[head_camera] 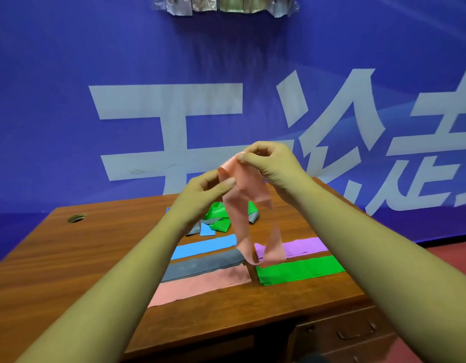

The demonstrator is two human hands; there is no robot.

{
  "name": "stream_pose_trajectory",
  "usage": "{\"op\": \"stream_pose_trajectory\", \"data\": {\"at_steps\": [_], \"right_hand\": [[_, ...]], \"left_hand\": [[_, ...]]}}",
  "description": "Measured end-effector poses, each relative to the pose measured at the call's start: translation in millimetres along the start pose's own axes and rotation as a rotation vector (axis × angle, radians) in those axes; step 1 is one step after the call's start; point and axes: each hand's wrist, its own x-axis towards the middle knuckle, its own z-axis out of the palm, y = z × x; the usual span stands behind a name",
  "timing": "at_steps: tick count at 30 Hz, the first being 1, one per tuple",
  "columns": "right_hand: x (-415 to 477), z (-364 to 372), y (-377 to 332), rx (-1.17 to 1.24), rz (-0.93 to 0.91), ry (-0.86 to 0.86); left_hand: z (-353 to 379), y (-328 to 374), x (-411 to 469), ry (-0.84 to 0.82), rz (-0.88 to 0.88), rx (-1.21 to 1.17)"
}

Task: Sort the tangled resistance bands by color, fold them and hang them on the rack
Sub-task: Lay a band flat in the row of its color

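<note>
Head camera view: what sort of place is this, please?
Probably an office or a staged indoor room: a wooden desk with a cable hole and drawers stands against a blue banner with large white characters.

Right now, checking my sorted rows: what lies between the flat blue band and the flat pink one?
A flat grey band lies between them, as the head view shows.

The desk (64,263) offers bare wood at left; folded bands (300,269) and a tangled pile (219,224) crowd its middle.
</note>
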Motion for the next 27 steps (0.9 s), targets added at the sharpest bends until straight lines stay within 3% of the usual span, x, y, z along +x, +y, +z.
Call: {"op": "stream_pose_trajectory", "data": {"at_steps": [11,14,17,19,24,27], "right_hand": [[-1.7,4.1,2.9,0.046,0.115,0.022],[-1.2,10.0,3.0,0.07,0.137,0.055],[0.0,14.9,5.0,0.075,0.162,0.083],[0.6,16.4,7.5,0.074,0.187,0.084],[0.3,15.6,11.9,0.136,0.259,0.102],[1.8,11.8,17.0,-0.013,0.238,0.152]], "left_hand": [[15.0,-31.5,-5.6,0.388,0.088,0.096],[18.9,-37.5,-11.7,0.312,0.083,0.038],[21.0,-39.4,-11.2,0.123,-0.006,-0.087],[22.4,-43.7,-10.8,0.046,0.016,-0.02],[23.6,-45.9,-11.9,0.082,0.06,0.025],[22.0,-41.6,-12.5,0.094,0.065,-0.034]]}}
